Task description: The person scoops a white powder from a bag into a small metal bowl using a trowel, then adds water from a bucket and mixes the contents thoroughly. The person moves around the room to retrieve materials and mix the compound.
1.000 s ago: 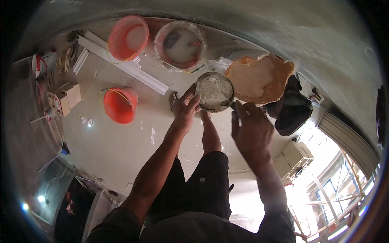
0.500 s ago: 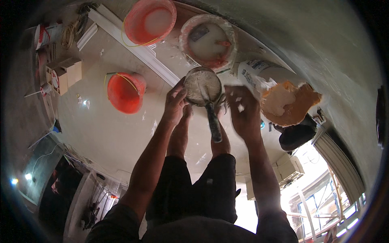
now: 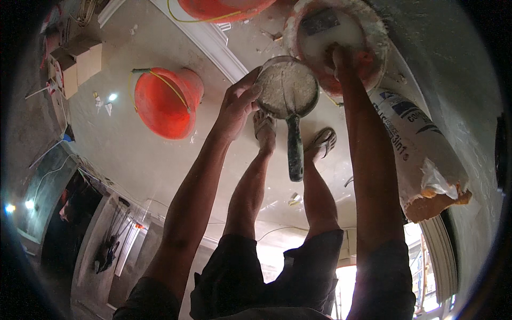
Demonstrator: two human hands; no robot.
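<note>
In my left hand (image 3: 237, 109) is a round, shallow, pan-like tool (image 3: 288, 88) with a dark handle, its face coated in pale grey residue. My thumb and fingers grip its left rim, and the handle points back toward me. My right hand (image 3: 338, 61) reaches into a plaster-caked red bucket (image 3: 380, 32) of milky liquid at the far right. Its fingertips are over or in the liquid, too hard to make out. A dark rectangular piece (image 3: 320, 22) lies in the bucket just beyond that hand.
A red bucket (image 3: 165, 104) with a yellow handle stands at left, and another red bucket (image 3: 224, 5) at the top edge. Long white mouldings (image 3: 205, 40) lie on the floor. An open white sack (image 3: 421, 144) is right of my arm; cardboard boxes (image 3: 77, 64) sit far left.
My right hand has gone from beside the round tool forward into the plaster-caked bucket. My left hand still holds the tool. The whole view has shifted, bringing my sandalled feet into sight.
</note>
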